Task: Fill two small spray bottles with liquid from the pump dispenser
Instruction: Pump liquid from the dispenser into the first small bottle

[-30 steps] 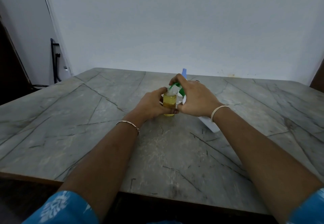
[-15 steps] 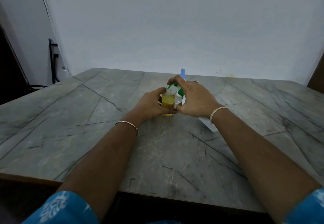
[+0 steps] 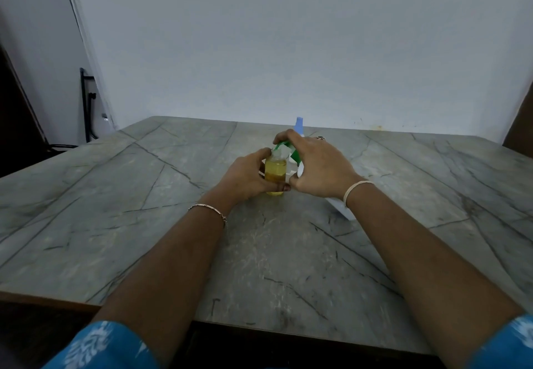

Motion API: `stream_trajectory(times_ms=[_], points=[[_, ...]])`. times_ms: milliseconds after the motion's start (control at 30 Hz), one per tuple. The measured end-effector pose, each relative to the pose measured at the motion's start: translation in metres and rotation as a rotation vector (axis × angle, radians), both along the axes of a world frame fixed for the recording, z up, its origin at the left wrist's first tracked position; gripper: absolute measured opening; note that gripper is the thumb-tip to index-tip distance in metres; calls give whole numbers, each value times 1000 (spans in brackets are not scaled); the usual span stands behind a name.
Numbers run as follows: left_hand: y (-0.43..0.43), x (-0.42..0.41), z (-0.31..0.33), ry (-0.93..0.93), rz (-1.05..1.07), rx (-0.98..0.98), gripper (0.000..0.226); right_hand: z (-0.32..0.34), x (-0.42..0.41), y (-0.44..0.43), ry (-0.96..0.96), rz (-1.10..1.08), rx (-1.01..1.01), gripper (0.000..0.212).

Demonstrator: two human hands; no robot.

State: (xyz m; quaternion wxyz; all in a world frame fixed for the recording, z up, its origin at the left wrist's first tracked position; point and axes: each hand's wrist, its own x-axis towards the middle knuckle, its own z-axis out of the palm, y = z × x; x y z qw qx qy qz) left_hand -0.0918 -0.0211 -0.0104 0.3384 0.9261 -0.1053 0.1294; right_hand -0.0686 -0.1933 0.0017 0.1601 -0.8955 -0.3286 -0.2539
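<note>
Yellow liquid fills most of 1 small spray bottle [image 3: 275, 173], upright on the grey worktop [image 3: 115, 210]. Left hand [image 3: 248, 176] wraps its body. Right hand [image 3: 320, 166], directly right of it, presses the green pump dispenser head [image 3: 284, 145] over the neck (dispenser body mostly hidden behind the palm).

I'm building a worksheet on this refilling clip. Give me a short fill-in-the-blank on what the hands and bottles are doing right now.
1. The liquid in the small bottle is ____ in colour.
2. The small bottle is gripped by the ____ hand, while the other hand covers the green pump head.
3. The small bottle's base rests on the ____.
4. The bracelet of metal links is worn on the ____ wrist.

Missing words: yellow; left; table; left
</note>
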Motion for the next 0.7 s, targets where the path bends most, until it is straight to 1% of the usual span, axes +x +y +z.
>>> stream_trajectory(times_ms=[167, 267, 367, 567, 700], points=[[1, 3, -2, 10, -6, -3, 79, 2, -1, 0, -13, -3, -15, 63], [1, 3, -2, 13, -7, 2, 83, 2, -2, 1, -37, -14, -15, 61], [1, 3, -2, 1, -14, -1, 79, 1, -2, 1, -39, -13, 2, 61], [2, 4, -3, -5, -19, -9, 77, 0, -3, -2, -22, 7, 24, 72], [4, 8, -5, -7, -40, -12, 74, 4, -8, -4, 7, 30, 70, 84]])
